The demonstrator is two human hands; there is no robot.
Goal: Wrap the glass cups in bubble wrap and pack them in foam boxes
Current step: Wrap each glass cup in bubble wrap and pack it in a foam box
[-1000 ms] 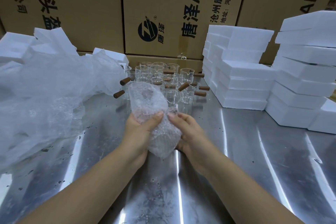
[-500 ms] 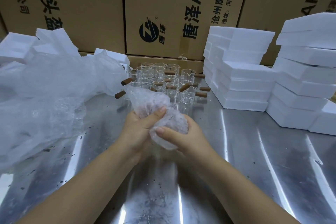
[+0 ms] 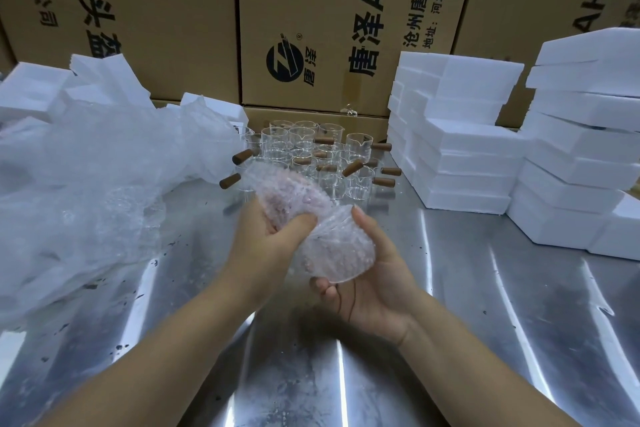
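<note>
We hold the bubble-wrap bundle [image 3: 332, 250] above the bench [image 3: 485, 340], just in front of the unwrapped glass cups [image 3: 301, 146]. Our left hand [image 3: 273, 246] has its fingers curled round the gathered upper end of the wrap, with the thumb pressed across it. Our right hand [image 3: 377, 291] lies palm-up under the rounded lower part, fingers clamped beneath and thumb over the top. The bubbles blur the cup inside, so we cannot tell which way it lies.

We judge the bundle light and springy outside, brittle within, and the film slick. A broad cradling hold round the body therefore suits better than a pinch at the loose end, which could slip open. The bare cups carry wooden side handles, a likely weak point.

Foam boxes [image 3: 460, 156] stand stacked at right, and loose bubble wrap [image 3: 86, 191] is heaped at left.
</note>
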